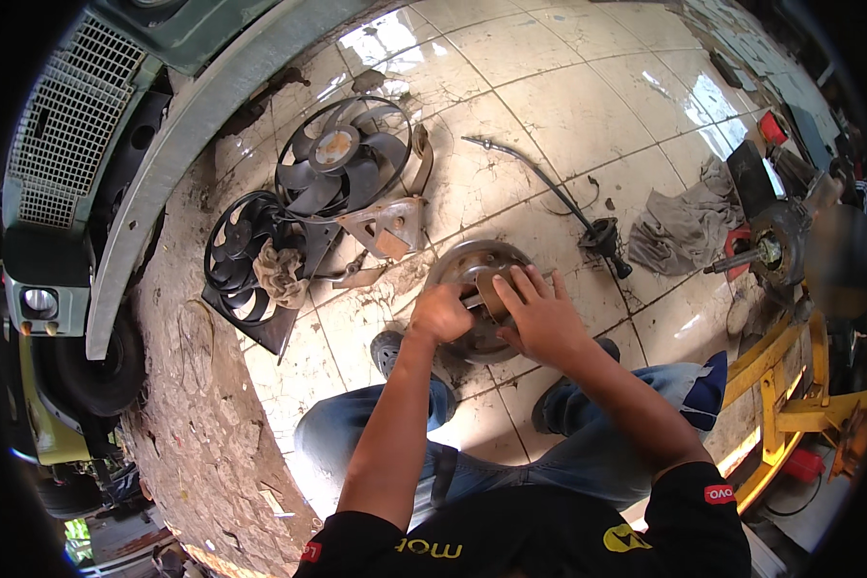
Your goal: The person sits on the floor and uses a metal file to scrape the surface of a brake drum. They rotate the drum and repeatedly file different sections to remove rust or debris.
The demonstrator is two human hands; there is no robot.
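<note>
A round grey metal brake disc [472,265] lies flat on the tiled floor between my feet. My left hand [440,313] is a closed fist at its left rim, gripping a thin metal tool whose tip shows between the two hands. My right hand [539,313] rests on the disc with fingers spread, pressing down a brown brake pad [492,292] near the disc's middle.
Two black radiator fans [342,164] with a metal bracket [385,226] and a rag lie at the left. A cable with a fitting [602,236] and a grey cloth [679,226] lie at the right. A wheel hub [771,250] and yellow jack [780,405] stand far right. A vehicle's front [67,144] is at left.
</note>
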